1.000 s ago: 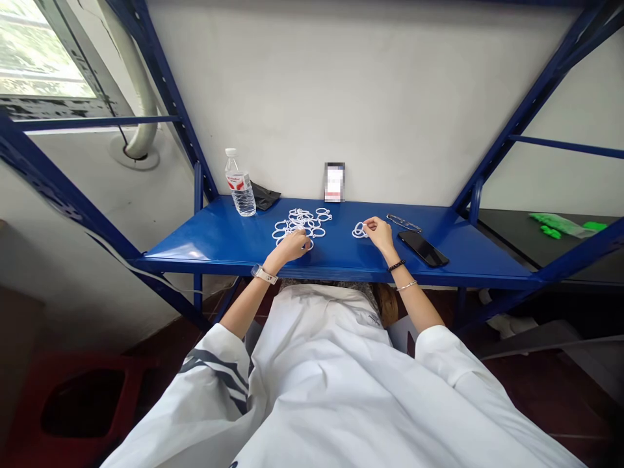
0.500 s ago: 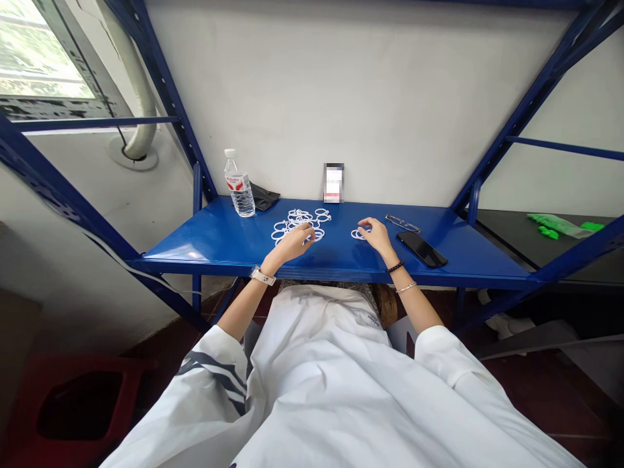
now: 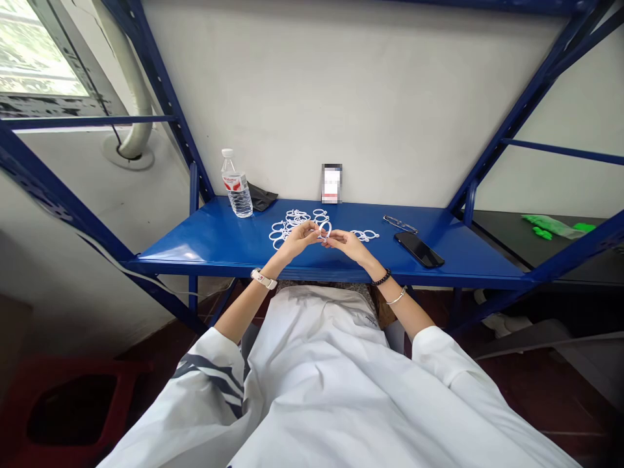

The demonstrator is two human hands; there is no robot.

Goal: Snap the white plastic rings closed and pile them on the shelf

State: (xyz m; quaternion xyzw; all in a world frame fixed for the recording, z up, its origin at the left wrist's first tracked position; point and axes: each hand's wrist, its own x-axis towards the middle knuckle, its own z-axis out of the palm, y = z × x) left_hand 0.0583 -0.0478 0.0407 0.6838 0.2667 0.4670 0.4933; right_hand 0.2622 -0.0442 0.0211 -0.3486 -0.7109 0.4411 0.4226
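Observation:
My left hand (image 3: 298,238) and my right hand (image 3: 347,242) meet above the middle of the blue shelf (image 3: 214,240). Both pinch one white plastic ring (image 3: 324,229) held between their fingertips. A loose pile of several white rings (image 3: 292,221) lies just behind my left hand. A smaller linked group of white rings (image 3: 366,234) lies on the shelf to the right of my right hand, with nothing touching it.
A water bottle (image 3: 236,184) and a dark pouch (image 3: 260,197) stand at the back left. A small card (image 3: 331,183) leans on the wall. Glasses (image 3: 400,224) and a black phone (image 3: 418,249) lie at the right. A red stool (image 3: 63,409) is at the lower left.
My left hand lifted a ring from the pile. My right hand let go of the small ring group and moved left. Both hands now hold one ring together.

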